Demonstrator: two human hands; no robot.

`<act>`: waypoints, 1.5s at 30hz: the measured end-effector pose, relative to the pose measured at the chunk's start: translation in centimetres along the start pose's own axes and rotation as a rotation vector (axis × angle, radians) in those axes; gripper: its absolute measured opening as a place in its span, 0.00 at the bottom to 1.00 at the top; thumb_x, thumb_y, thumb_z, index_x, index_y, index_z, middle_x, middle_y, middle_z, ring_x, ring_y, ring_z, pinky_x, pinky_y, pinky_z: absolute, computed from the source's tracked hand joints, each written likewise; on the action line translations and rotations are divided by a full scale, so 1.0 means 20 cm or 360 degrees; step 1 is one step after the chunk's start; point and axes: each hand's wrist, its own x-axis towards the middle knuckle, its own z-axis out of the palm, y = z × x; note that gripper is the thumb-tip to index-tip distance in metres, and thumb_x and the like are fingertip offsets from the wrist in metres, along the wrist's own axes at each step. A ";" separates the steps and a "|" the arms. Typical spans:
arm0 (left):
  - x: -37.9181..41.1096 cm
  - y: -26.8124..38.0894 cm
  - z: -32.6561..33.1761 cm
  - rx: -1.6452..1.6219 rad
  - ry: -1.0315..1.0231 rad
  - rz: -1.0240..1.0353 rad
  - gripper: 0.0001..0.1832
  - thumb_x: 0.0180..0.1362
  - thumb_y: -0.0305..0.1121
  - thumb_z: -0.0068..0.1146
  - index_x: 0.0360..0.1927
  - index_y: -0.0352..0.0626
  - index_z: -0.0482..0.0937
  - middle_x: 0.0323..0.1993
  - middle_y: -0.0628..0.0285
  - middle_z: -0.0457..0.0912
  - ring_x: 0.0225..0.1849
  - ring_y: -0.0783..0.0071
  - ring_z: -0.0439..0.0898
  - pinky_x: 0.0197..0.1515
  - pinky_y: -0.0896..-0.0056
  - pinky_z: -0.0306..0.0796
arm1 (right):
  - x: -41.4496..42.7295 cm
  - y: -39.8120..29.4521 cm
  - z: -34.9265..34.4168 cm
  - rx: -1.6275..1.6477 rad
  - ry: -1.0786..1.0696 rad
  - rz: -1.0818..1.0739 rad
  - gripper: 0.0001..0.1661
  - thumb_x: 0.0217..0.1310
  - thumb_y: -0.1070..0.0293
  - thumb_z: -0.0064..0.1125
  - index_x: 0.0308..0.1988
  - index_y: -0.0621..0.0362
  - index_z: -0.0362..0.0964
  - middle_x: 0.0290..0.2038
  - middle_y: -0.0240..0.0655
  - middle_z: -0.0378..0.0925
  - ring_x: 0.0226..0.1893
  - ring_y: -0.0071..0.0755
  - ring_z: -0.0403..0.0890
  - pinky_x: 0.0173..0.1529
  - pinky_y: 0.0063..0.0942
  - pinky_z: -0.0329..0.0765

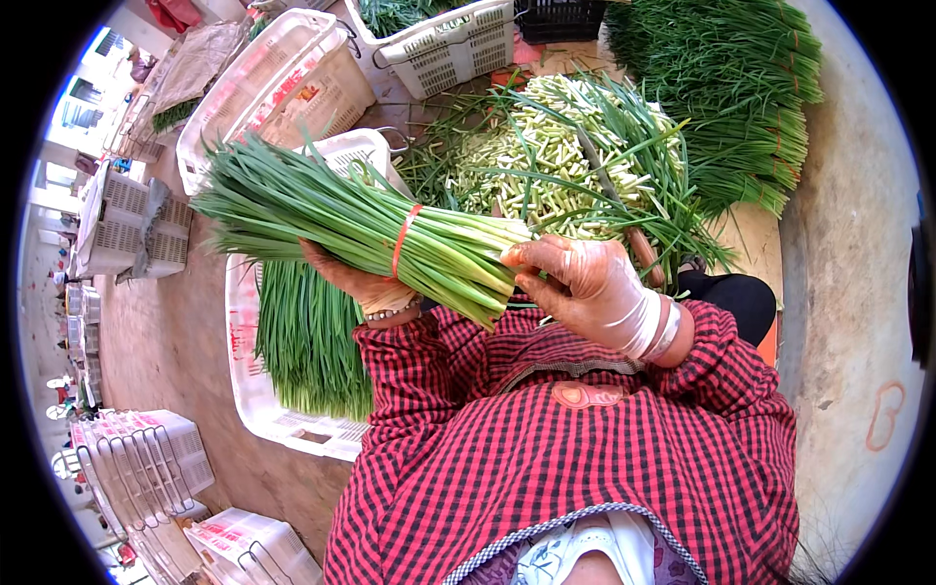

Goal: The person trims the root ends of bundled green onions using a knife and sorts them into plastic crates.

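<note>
A bunch of garlic chives [351,212], bound by a red band [406,240], lies across my left hand [351,281]. Those fingers are wrapped around it from below, partly hidden by the leaves. My right hand [592,289], in a thin clear glove, is at the pale cut ends, thumb and fingertips beside them; whether it pinches a stalk is not plain. Beyond the hands lies a heap of pale stem trimmings [556,168] with loose green leaves. A knife [603,175] with a wooden handle rests on that heap.
To the left, a white plastic crate [245,395] holds chives [311,344]. Tied chive bunches [738,110] are stacked at the far right beside a wall [848,241]. More white crates [292,95] stand ahead, with stacked ones [142,453] at lower left.
</note>
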 end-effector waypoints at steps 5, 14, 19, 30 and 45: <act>0.02 -0.02 -0.04 -0.0107 -0.0156 0.0009 0.34 0.63 0.59 0.51 0.65 0.47 0.74 0.60 0.54 0.79 0.58 0.52 0.79 0.62 0.42 0.74 | -0.01 -0.01 0.02 -0.0184 0.0080 0.0018 0.15 0.59 0.74 0.66 0.47 0.56 0.77 0.36 0.42 0.84 0.32 0.45 0.87 0.34 0.33 0.82; 0.00 -0.04 -0.02 -0.0075 -0.0056 0.0045 0.35 0.64 0.58 0.52 0.67 0.46 0.71 0.63 0.55 0.77 0.61 0.54 0.77 0.64 0.47 0.73 | 0.01 0.03 0.05 -0.0337 -0.0062 0.0147 0.08 0.62 0.63 0.62 0.37 0.54 0.76 0.23 0.39 0.79 0.24 0.48 0.83 0.30 0.42 0.78; -0.01 -0.04 -0.01 -0.0109 -0.0120 -0.0027 0.32 0.65 0.56 0.50 0.65 0.46 0.73 0.62 0.55 0.78 0.61 0.54 0.77 0.65 0.45 0.71 | 0.03 0.02 0.04 -0.0328 -0.0088 -0.0050 0.07 0.60 0.67 0.61 0.30 0.53 0.72 0.21 0.38 0.75 0.23 0.45 0.81 0.28 0.39 0.76; 0.05 0.20 -0.33 -0.0234 -0.0226 0.0167 0.41 0.57 0.67 0.51 0.67 0.52 0.72 0.61 0.56 0.77 0.61 0.52 0.75 0.59 0.26 0.68 | -0.62 0.55 -0.58 -0.0869 0.0037 0.0846 0.07 0.65 0.67 0.62 0.37 0.58 0.74 0.20 0.38 0.72 0.21 0.32 0.74 0.28 0.32 0.72; 0.04 -0.08 0.17 0.0411 0.0032 -0.0383 0.26 0.65 0.46 0.61 0.60 0.40 0.75 0.55 0.55 0.83 0.52 0.57 0.83 0.60 0.52 0.76 | 0.01 0.38 -0.18 0.0620 -0.0499 0.0797 0.54 0.63 0.42 0.62 0.74 0.60 0.48 0.65 0.53 0.68 0.66 0.44 0.69 0.68 0.38 0.67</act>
